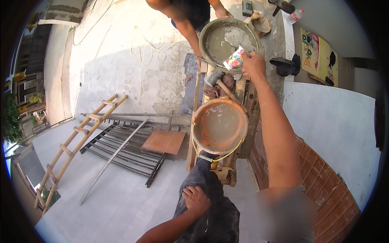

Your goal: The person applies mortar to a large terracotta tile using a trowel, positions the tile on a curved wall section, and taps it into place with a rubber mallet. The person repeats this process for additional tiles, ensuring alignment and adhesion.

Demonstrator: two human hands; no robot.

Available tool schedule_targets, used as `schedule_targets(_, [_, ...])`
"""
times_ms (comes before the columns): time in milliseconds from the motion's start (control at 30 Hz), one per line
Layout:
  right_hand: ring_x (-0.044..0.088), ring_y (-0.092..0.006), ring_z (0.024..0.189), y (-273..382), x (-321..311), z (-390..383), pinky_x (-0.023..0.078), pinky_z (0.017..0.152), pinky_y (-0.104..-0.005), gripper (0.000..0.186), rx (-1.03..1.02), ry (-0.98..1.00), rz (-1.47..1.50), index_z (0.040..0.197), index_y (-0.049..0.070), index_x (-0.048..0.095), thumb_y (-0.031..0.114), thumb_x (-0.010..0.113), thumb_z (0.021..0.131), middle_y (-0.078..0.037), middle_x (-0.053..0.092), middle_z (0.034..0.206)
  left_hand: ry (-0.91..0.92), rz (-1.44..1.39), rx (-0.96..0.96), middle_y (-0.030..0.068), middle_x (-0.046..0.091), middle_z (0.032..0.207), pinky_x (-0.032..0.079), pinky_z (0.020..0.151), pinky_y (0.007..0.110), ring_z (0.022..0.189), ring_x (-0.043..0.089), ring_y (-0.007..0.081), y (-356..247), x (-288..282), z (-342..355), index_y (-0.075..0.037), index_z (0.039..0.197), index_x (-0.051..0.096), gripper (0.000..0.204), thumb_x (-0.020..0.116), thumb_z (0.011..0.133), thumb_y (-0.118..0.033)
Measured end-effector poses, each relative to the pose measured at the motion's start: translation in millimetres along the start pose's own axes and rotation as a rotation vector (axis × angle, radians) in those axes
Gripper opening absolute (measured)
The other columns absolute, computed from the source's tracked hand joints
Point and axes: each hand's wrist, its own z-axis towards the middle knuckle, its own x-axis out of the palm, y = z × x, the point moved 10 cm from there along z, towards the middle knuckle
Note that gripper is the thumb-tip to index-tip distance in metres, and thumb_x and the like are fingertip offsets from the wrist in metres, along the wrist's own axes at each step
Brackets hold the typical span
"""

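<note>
Blurred grey cloth sleeve [283, 214] nearest, the right hand [253, 65] pinches one small white cup [233, 60] printed with bright coloured lettering, tilted over a wide round basin [203, 44] of smooth wet grey paste [216, 44] with one paler, rougher patch [239, 37]. Between that hand and the body sit one grey-headed, wooden-handled hammer [213, 77] and one round, smeared orange bucket [201, 135] of murky grey liquid [225, 125]; the left hand [196, 201], holding nothing, lies loosely spread on dark, dusty cloth trousers [219, 220].
</note>
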Motion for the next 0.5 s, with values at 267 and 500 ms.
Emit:
schedule_targets(267, [0.069,-0.0142,0.075,10.2,0.2,-107.2,0.055,0.067,-0.03,0.023,-0.325,0.059,0.282,0.099,0.0,0.064,0.013,0.077,0.086,-0.008,0.07,0.086,0.019,-0.065,-0.042,0.032,0.046,0.133,0.03,0.111,0.056,0.13,0.04,0.0496,3.1,-1.7,-3.2,0.01,0.124,0.051,0.072,0.072,0.078,-0.042])
schedule_targets(500, [0.068,-0.0354,0.083,-67.9,12.5,-266.5,0.055,0.072,-0.0419,0.026,-0.397,0.054,0.152,0.102,0.001,0.062,0.011,0.076,0.083,-0.018,0.068,0.092,-0.154,-0.106,0.007,0.0214,0.052,0.114,0.042,0.099,0.043,0.113,0.05,0.036,20.3,-12.4,9.7,0.006,0.107,0.055,0.062,0.079,0.078,-0.043])
